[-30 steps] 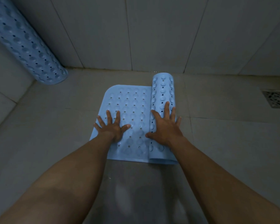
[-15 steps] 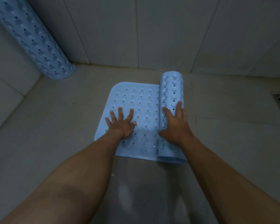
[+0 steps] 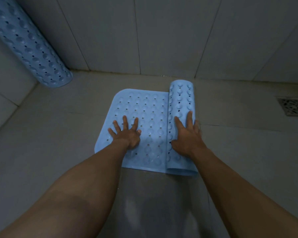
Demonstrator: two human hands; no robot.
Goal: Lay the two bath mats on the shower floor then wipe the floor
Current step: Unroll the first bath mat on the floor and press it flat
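Left hand (image 3: 126, 133) presses flat, fingers spread, on the unrolled blue bath mat (image 3: 148, 117). Right hand (image 3: 187, 134) rests open-fingered atop its rolled portion (image 3: 181, 103).

half-unrolled mat (image 3: 144, 117) centre floor | rolled mat (image 3: 29, 47) left corner | drain (image 3: 293, 107) far right

second mat (image 3: 29, 54): cut off top-left | drain (image 3: 292, 109): cut off right

Bathroom shower: tiled walls (image 3: 170, 35), floor drain (image 3: 292, 107).
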